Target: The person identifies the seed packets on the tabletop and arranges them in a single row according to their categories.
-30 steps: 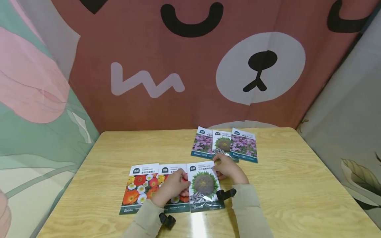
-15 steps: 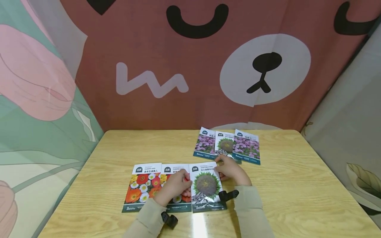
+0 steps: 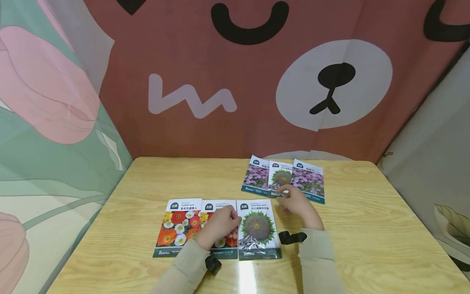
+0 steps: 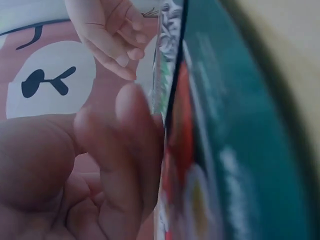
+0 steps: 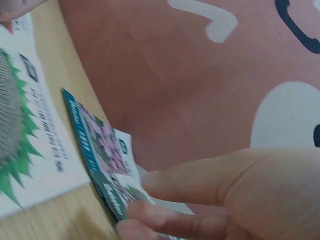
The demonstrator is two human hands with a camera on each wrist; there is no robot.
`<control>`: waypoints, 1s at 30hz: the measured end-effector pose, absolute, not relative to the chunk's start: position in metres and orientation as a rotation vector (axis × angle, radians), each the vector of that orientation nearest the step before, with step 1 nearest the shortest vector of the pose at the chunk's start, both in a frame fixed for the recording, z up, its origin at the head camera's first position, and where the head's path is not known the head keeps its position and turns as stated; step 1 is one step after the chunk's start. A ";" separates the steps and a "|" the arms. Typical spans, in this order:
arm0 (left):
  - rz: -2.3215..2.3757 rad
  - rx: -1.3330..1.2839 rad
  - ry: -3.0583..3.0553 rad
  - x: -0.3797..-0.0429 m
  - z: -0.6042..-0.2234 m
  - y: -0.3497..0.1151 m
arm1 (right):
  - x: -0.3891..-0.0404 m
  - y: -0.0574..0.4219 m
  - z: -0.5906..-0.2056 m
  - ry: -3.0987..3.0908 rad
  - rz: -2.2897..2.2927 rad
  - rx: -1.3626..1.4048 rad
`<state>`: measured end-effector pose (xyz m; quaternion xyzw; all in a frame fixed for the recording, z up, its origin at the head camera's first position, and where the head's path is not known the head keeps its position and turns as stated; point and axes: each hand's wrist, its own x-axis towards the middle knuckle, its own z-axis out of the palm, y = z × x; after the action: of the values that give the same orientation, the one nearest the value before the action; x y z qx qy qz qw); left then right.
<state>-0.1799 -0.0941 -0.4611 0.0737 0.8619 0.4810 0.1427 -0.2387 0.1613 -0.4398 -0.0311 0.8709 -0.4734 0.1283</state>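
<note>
Three seed packets lie in a row on the table: a poppy seed packet [image 3: 178,228] at left, a second poppy seed packet [image 3: 225,253] in the middle, and a sunflower seed packet [image 3: 258,228] at right. My left hand [image 3: 219,223] rests over the middle packet, partly hiding it, its loosely bent fingers touching near the sunflower packet's left edge. My right hand [image 3: 298,204] holds nothing visible and hovers by the front edge of another sunflower seed packet [image 3: 280,177] in the back group. In the right wrist view its fingers [image 5: 170,220] overlap that group; contact cannot be told.
Two purple-flower seed packets, one at left [image 3: 256,175] and one at right [image 3: 309,181], flank and overlap the rear sunflower packet. The wooden table [image 3: 367,245] ends at a bear-patterned curtain [image 3: 249,134] behind.
My right hand has left the front sunflower packet's upper right edge and shifted right toward the back packets. That sunflower packet lies straighter in the row. My left hand stays nearly where it was.
</note>
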 end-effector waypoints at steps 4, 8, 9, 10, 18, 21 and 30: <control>1.332 0.237 2.569 -0.186 -0.453 -0.086 | -0.241 0.172 -0.437 2.606 -1.454 -0.028; 1.381 0.271 2.593 -0.197 -0.447 -0.077 | -0.242 0.179 -0.438 2.699 -1.486 0.015; 1.421 0.285 2.580 -0.201 -0.446 -0.074 | -0.243 0.181 -0.438 2.727 -1.479 0.015; 1.470 0.299 2.552 -0.204 -0.446 -0.071 | -0.243 0.182 -0.439 2.760 -1.464 0.014; 1.743 0.264 2.348 -0.229 -0.452 -0.051 | -0.246 0.183 -0.449 2.859 -1.358 -0.008; 1.752 0.213 2.380 -0.237 -0.453 -0.044 | -0.247 0.181 -0.451 2.851 -1.335 -0.005; 1.773 0.096 2.401 -0.255 -0.451 -0.024 | -0.249 0.176 -0.451 2.853 -1.244 -0.015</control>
<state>-0.2550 -0.0236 -0.4510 0.0319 0.8016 0.5919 0.0775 -0.2490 0.1758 -0.4508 -0.0047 0.9165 -0.3997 0.0144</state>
